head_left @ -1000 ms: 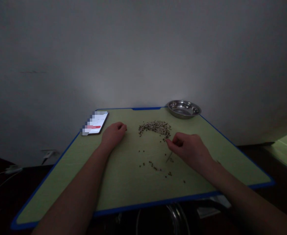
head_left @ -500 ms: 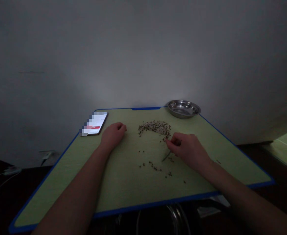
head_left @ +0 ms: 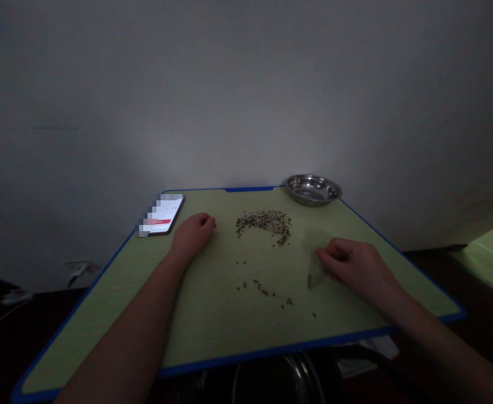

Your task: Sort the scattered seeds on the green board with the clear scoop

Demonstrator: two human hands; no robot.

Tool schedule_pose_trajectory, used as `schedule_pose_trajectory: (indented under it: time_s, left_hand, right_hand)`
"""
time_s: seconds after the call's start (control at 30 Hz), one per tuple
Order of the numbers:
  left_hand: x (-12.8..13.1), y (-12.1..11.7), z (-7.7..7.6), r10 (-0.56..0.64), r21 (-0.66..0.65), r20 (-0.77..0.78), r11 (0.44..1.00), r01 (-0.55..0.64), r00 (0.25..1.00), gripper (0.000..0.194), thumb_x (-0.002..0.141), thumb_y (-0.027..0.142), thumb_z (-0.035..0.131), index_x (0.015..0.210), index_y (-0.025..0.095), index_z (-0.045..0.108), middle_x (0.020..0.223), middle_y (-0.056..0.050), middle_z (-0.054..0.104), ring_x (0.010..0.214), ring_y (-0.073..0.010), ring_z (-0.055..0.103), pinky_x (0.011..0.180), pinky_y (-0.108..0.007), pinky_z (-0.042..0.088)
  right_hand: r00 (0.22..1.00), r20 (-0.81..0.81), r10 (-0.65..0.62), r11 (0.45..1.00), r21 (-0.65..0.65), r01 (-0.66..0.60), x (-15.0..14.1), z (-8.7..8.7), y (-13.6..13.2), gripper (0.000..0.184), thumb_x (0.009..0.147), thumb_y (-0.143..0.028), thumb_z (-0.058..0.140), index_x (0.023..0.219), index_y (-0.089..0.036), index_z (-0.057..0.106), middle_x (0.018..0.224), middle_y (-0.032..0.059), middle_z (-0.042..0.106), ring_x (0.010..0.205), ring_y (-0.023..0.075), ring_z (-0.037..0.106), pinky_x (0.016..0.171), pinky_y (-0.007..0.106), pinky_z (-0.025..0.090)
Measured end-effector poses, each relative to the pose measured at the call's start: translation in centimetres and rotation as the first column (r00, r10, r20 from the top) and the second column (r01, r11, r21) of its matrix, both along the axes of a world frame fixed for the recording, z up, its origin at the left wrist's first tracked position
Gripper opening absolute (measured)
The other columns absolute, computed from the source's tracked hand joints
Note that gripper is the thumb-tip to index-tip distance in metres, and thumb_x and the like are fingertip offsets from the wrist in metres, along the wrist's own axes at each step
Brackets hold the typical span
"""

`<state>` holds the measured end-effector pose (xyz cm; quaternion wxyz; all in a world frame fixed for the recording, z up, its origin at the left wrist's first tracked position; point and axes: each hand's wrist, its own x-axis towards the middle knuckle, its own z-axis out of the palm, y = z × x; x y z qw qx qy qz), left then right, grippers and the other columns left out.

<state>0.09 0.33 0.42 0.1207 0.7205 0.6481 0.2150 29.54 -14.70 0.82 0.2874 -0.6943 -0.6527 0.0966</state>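
Observation:
My right hand (head_left: 354,261) hovers over the right side of the table, pinching the top of a thin see-through flat piece (head_left: 316,271) between thumb and fingers. Its exact kind is unclear; a few dark specks show near its lower left edge. Left of it lies a curved pile of small dark seed-like grains (head_left: 265,219) mixed with paler bits. Nearer to me, several loose dark grains (head_left: 264,292) are scattered. My left hand (head_left: 193,233) rests on the table left of the pile, fingers curled into a loose fist, with nothing visible in it.
A shallow steel bowl (head_left: 313,191) stands at the table's back right corner. At the back left lies a lit phone (head_left: 162,214). The pale green table (head_left: 213,314) has a blue edge and stands against a grey wall (head_left: 238,101). Dark round items sit below its front edge.
My right hand has moved right, away from the pile, carrying the thin piece, whose flat face now shows. Several grains formerly beside it no longer show on the table. My left hand stays put.

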Motion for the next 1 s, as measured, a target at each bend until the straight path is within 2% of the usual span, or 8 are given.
schedule_pose_trajectory:
  time_s: [0.2,0.4,0.63,0.87,1.0]
  left_hand:
    - [0.0,0.1,0.0,-0.008,0.015,0.002,1.0,0.008,1.0,0.033,0.079,0.039,0.037,0.077,0.019,0.064,0.067,-0.005,0.062,0.064,-0.0169,0.054,0.055,-0.028,0.03]
    - [-0.1,0.1,-0.1,-0.012,0.015,-0.003,1.0,0.012,1.0,0.033,0.079,0.038,0.037,0.076,0.019,0.063,0.068,-0.005,0.062,0.064,-0.0163,0.053,0.055,-0.027,0.03]
    - [0.0,0.1,-0.1,-0.007,0.011,-0.007,1.0,0.007,1.0,0.034,0.079,0.038,0.036,0.077,0.018,0.063,0.067,-0.005,0.062,0.063,-0.0159,0.052,0.055,-0.027,0.03]
    - [0.0,-0.1,0.0,-0.006,0.001,0.006,1.0,0.006,1.0,0.033,0.079,0.039,0.037,0.077,0.018,0.063,0.067,-0.004,0.062,0.063,-0.0159,0.052,0.055,-0.027,0.03]
    - [0.1,-0.1,0.0,-0.001,0.008,0.006,1.0,0.001,1.0,0.033,0.079,0.038,0.037,0.077,0.019,0.064,0.069,-0.004,0.062,0.063,-0.0159,0.052,0.055,-0.027,0.03]
  right_hand:
    - [0.997,-0.074,0.021,0.999,-0.033,-0.023,0.4,0.1,-0.9,0.032,0.08,-0.037,0.052,0.053,-0.021,0.049,0.046,-0.0016,0.056,0.043,0.0121,0.048,0.046,0.025,0.035]
    - [0.986,-0.157,0.048,0.998,-0.036,-0.055,0.0,-0.7,-1.6,0.033,0.081,-0.04,0.051,0.055,-0.02,0.052,0.047,-0.0015,0.056,0.044,0.0117,0.049,0.044,0.023,0.036]
    - [0.991,-0.123,0.059,0.997,0.065,-0.051,-0.8,-1.3,-2.5,0.035,0.079,-0.042,0.052,0.053,-0.02,0.053,0.045,-0.0023,0.054,0.042,0.0112,0.048,0.041,0.022,0.034]
    - [0.996,-0.07,0.052,0.995,0.093,-0.046,-1.6,-1.4,-1.6,0.033,0.081,-0.04,0.052,0.056,-0.02,0.054,0.049,-0.0018,0.059,0.044,0.0113,0.052,0.044,0.022,0.036]
    - [0.992,-0.089,0.091,0.99,0.112,-0.081,-2.2,-1.3,-1.0,0.031,0.082,-0.037,0.052,0.056,-0.02,0.055,0.049,-0.0018,0.059,0.043,0.0107,0.052,0.044,0.022,0.037]
